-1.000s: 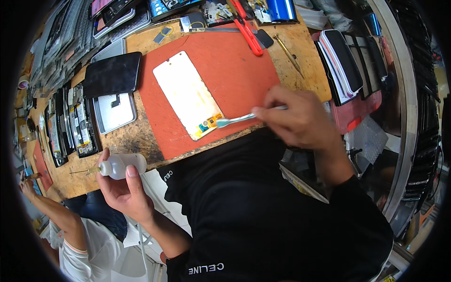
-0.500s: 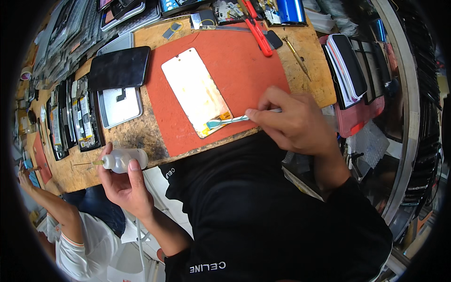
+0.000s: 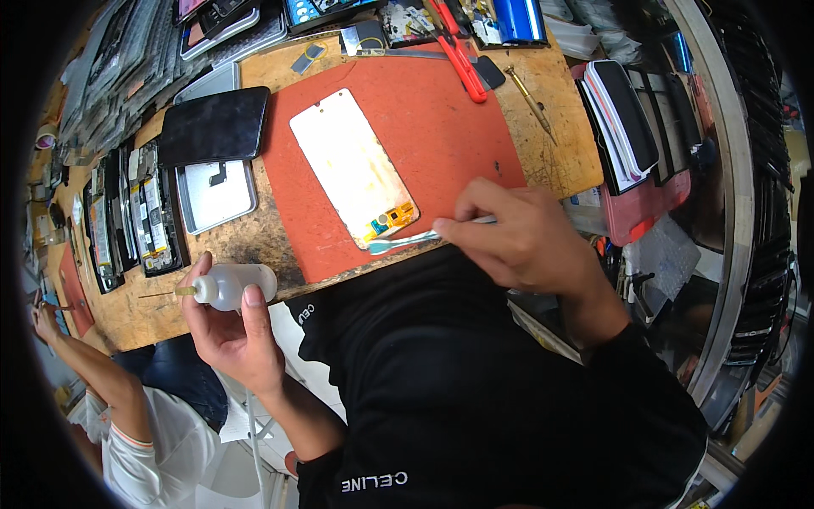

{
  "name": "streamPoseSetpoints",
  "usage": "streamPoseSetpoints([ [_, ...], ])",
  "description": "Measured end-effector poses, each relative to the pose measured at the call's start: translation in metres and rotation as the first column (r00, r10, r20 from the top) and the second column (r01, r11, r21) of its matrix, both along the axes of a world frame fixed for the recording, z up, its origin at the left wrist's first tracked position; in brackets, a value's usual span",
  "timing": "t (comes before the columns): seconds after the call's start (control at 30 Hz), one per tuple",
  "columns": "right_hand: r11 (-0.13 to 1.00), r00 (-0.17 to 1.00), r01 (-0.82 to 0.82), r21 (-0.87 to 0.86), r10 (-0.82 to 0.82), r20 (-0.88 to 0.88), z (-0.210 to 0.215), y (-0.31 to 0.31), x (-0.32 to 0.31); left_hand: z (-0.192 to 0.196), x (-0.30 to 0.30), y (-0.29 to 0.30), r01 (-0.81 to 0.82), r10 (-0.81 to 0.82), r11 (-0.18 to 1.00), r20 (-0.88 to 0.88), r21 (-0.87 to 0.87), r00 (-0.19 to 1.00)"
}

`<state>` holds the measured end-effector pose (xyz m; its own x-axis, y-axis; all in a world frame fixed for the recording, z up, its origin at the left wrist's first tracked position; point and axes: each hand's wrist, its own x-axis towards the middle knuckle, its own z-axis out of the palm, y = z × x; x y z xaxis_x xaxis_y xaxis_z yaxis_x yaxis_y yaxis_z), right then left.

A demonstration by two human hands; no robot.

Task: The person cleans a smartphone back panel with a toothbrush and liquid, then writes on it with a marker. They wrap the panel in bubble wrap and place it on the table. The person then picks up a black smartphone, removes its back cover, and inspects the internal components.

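One co-worker's white cloth sleeve [image 3: 165, 437] shows in the lower left of the frame. Above it, opened phones [image 3: 153, 222] with dark, narrow frames lie side by side on a wooden table [image 3: 254, 246], its surface scuffed and blackened in patches. Left of centre, the left hand [image 3: 239, 343] grips a rounded bottle [image 3: 239, 286] of cloudy plastic, its thin needle [image 3: 157, 294] pointing toward the left edge. A glossy black slab [image 3: 216, 125] rests partly over a pale, shallow tray [image 3: 222, 202].

At the centre, a smooth, matte red mat [image 3: 454, 127] carries the phone panel [image 3: 343, 165], a long flat rectangle lying at a slant. Its face is bright white, yellowed and blotchy toward the lower end, where a shiny orange patch [image 3: 400, 212] sits beside a small blue-green one. Just right of centre, the right hand [image 3: 519, 236] pinches a slim white-and-teal brush [image 3: 407, 241], whose head lies at the panel's lower edge; whether they touch, I cannot tell. Farther right lies a thin brass-coloured screwdriver [image 3: 530, 100].
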<state>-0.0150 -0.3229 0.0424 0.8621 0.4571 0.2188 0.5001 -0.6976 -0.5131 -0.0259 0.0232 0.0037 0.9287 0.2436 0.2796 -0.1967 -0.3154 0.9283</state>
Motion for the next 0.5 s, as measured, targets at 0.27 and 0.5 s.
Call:
streamPoseSetpoints([
  [0.27, 1.0, 1.0, 0.004, -0.031, -0.004, 0.003, -0.001, 0.006, -0.003, 0.001, 0.0, -0.005, 0.024, -0.024, 1.0, 0.002, 0.001, 1.0],
  [0.5, 0.998, 0.999, 0.045, -0.043, -0.044, 0.008, 0.012, 0.003, 0.0, -0.005, -0.006, 0.013, -0.064, 0.061, 0.996, -0.054, -0.059, 0.997],
])
